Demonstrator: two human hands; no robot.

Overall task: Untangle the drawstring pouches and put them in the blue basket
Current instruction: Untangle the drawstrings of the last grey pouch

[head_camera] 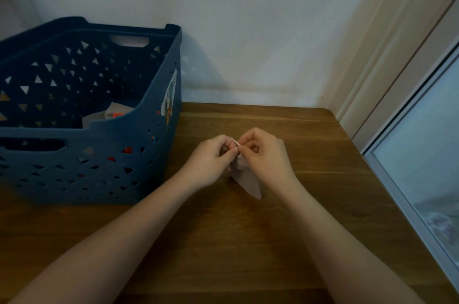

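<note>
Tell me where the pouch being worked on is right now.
In the head view, the grey pouch sits mid-table between the left hand and right hand, right of the blue basket.

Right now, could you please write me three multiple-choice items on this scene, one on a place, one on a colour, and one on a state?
1. Where does the basket stand relative to the hands?
A. to their left
B. to their right
C. between them

2. What colour is the pouch being worked on?
A. bright green
B. grey-beige
C. black

3. How are the hands engaged?
A. both flat on the table
B. one inside the basket
C. both pinching the pouch's drawstring

Answers: 1 A, the basket sits at the table's left side; 2 B, grey-beige cloth hangs below the fingers; 3 C, the left hand and right hand meet at the pale cord.
</note>
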